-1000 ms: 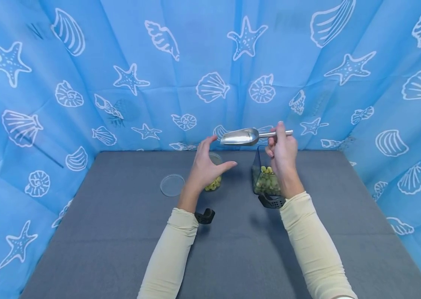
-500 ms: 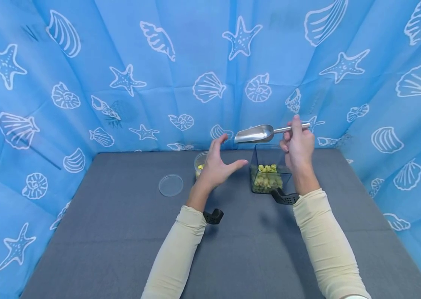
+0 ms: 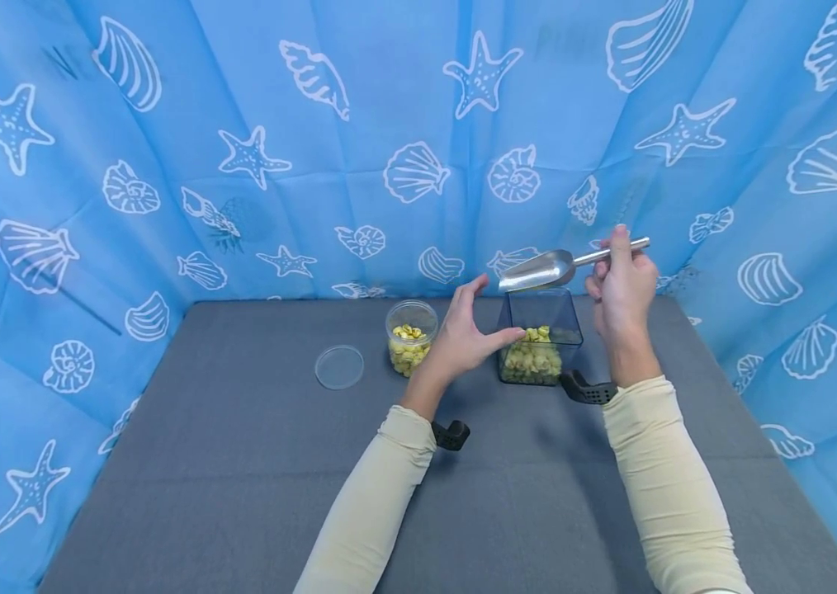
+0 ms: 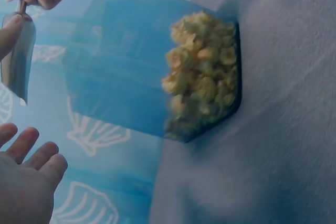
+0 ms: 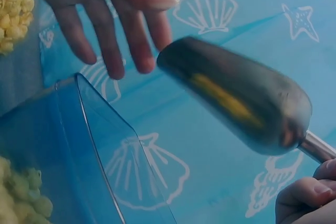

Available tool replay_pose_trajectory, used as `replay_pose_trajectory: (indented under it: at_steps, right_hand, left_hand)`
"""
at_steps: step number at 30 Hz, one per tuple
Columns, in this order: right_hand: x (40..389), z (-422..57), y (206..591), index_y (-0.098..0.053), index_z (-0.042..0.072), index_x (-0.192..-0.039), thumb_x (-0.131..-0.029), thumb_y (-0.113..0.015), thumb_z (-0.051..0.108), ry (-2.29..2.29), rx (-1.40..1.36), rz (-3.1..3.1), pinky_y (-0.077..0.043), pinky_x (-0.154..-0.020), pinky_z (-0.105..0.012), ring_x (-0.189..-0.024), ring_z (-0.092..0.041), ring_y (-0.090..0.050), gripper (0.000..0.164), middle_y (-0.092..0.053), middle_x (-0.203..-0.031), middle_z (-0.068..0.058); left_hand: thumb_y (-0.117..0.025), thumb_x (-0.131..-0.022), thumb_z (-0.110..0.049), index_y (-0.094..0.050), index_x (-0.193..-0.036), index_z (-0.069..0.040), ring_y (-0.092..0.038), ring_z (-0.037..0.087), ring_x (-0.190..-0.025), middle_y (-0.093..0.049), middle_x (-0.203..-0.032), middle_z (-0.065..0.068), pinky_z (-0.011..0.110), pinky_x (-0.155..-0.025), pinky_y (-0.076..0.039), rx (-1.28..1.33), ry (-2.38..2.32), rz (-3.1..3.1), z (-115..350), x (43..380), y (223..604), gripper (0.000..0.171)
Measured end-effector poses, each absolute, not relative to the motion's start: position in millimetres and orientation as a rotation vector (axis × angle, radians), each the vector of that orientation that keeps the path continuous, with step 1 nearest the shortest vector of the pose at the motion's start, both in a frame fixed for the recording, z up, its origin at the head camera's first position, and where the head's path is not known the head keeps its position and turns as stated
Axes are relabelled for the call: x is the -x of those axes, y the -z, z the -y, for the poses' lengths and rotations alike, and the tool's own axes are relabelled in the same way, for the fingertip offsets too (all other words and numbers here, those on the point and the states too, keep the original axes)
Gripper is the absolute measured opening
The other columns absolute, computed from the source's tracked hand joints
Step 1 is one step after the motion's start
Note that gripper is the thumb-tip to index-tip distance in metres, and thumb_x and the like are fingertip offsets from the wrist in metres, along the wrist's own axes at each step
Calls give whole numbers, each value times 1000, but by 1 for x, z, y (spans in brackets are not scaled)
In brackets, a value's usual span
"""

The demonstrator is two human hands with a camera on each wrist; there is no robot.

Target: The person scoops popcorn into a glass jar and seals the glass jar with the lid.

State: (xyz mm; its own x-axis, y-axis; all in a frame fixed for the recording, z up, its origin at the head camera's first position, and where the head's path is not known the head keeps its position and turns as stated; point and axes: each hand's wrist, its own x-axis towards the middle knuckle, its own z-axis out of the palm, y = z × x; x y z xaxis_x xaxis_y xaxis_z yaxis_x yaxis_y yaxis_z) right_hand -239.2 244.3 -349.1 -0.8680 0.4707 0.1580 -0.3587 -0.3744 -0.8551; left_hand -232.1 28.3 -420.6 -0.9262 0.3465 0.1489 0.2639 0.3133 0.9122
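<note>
My right hand point(image 3: 622, 293) grips the handle of a metal scoop point(image 3: 541, 271), held over the back of a clear square container point(image 3: 541, 363) partly filled with popcorn point(image 4: 205, 66). The scoop's mouth points left, and a yellow patch shows on its metal in the right wrist view. With thumb and fingers spread apart, my left hand point(image 3: 459, 338) hovers at the container's left side and holds nothing. Its thumb overlaps the container's rim in the head view. Left of that hand stands a round clear jar point(image 3: 411, 313), uncovered, with popcorn inside.
A round clear lid point(image 3: 339, 367) lies flat on the grey tablecloth point(image 3: 240, 429), left of the jar. Behind the table hangs a blue curtain point(image 3: 359, 165) with white shells and starfish, which also rises along both sides. Black wrist mounts point(image 3: 451, 435) stick out below the hands.
Both hands have moved to the right, the scoop travelling with the right one from near the jar to above the square container. The jar has come into full view.
</note>
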Motion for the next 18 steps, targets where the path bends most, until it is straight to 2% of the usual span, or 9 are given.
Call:
replay_pose_trajectory:
  at_steps: [4,12,18]
  right_hand:
    - [239,-249,351,-62,6,-86,-103,-60,35,-2220,127,1370,-19,-38,-22,-39,-6,-27,33,-41,-55,2]
    - [237,-254,352,-62,2,-88,-101,-63,33,-2198,102,1377,-13,-41,-26,-36,-5,-24,33,-35,-49,4]
    - [233,-255,354,-67,2,-95,-99,-67,33,-2158,148,1487,-19,-41,-22,-39,-5,-24,31,-35,-49,6]
  left_hand:
    - [-80,-83,-56,-19,-161,-37,-28,25,-156,-25,-167,-2,57,-118,-37,-551,-1692,-2452,-37,236,427,101]
    - [-83,-81,-54,-16,-162,-39,-25,27,-158,-22,-170,0,58,-119,-35,-558,-1676,-2401,-51,242,436,106]
    - [-86,-79,-50,-14,-163,-37,-25,30,-157,-20,-171,1,58,-120,-34,-587,-1667,-2377,-56,245,436,111]
